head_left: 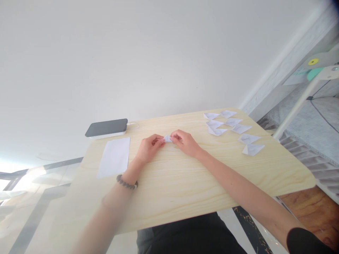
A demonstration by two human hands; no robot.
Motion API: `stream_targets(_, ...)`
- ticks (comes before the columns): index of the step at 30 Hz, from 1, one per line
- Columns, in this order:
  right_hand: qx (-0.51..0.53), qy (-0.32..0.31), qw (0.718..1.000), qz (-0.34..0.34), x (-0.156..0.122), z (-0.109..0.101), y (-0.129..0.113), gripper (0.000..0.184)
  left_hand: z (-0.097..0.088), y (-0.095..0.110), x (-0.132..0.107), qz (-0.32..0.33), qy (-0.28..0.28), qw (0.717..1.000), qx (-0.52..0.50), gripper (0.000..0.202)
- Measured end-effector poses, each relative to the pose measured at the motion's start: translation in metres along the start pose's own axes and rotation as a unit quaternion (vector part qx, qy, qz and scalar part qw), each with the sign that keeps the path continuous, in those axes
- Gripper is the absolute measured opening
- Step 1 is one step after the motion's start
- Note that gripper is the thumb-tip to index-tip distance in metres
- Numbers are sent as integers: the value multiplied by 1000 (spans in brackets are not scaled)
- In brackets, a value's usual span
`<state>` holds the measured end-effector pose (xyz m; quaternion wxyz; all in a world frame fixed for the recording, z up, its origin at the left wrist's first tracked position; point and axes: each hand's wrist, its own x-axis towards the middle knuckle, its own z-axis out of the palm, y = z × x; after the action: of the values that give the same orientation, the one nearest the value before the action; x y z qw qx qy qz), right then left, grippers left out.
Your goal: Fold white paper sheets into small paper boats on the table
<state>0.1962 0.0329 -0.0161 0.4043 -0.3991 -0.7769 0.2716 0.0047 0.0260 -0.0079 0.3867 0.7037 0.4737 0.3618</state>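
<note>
A small folded piece of white paper (167, 138) is held just above or on the wooden table, near its middle. My left hand (150, 146) pinches its left end between thumb and fingers. On the opposite end, the fingertips of my right hand (183, 141) are closed on the paper too. Creases show on the paper's face, though the fingertips cover both its ends. Left of my left hand lies a white sheet of paper (114, 157), flat on the table.
Several folded paper boats (240, 128) stand in loose rows at the table's right side. A phone (107, 127) with a cable plugged in rests at the back left edge. The light wooden table (169, 183) meets a white wall behind. A white metal frame (299, 106) stands to the right.
</note>
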Motion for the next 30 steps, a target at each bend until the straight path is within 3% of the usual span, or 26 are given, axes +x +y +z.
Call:
stream_targets(3,32,28,999,-7,0,0,-2,15,-2,-1,1,-1,2,997,-78,28)
stream_targets(6,38,61,997,-29,1,1,-5,15,-6,0,2,-18,14,995,-92,30)
stream_targets(12,20,84,993,-76,1,0,-8,13,-9,-3,2,-53,-25,990,-127,38)
stream_targets(16,18,76,996,-36,0,1,-9,18,-9,-3,2,-57,5,993,-103,32)
stream_targets(22,52,10,997,62,-1,4,-6,22,-6,0,1,-57,20,992,-114,32)
stream_targets(30,85,36,994,66,0,4,-9,22,4,6,0,-83,44,970,-226,35)
